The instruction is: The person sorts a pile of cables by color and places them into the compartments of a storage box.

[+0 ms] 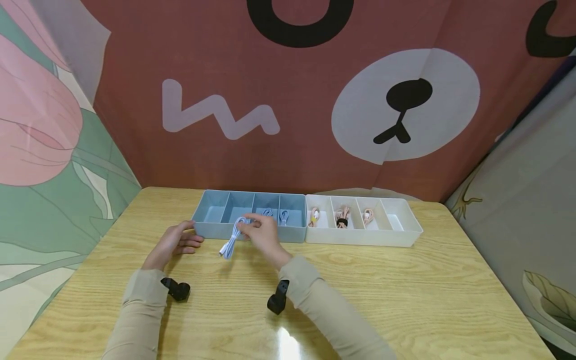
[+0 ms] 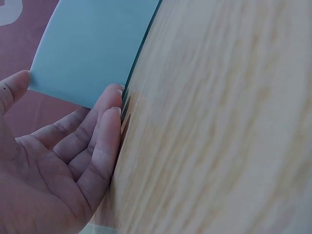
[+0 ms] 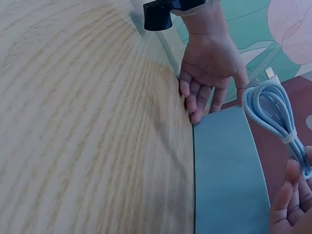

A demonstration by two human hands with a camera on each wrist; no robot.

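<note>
My right hand [image 1: 265,235] pinches a light blue charging cable [image 1: 231,243], coiled and banded at its middle. It hangs over the front wall of a blue divided box [image 1: 207,231]. In the right wrist view, the cable [image 3: 275,109] shows its loops and a metal plug, with my right fingertips [image 3: 292,173] at its lower end. At the box's left end rests my left hand [image 1: 173,242]. In the left wrist view, that hand [image 2: 63,170] has its thumb at the box's top edge and its loosely bent fingers low by the end wall, near the tabletop.
Two blue cable bundles [image 1: 284,217] lie in the blue box's right compartments. Against its right end stands a white divided box [image 1: 360,237] with pinkish cable bundles [image 1: 343,216]. Both boxes sit near the wooden table's [image 1: 405,300] back edge, before a printed curtain [image 1: 306,150].
</note>
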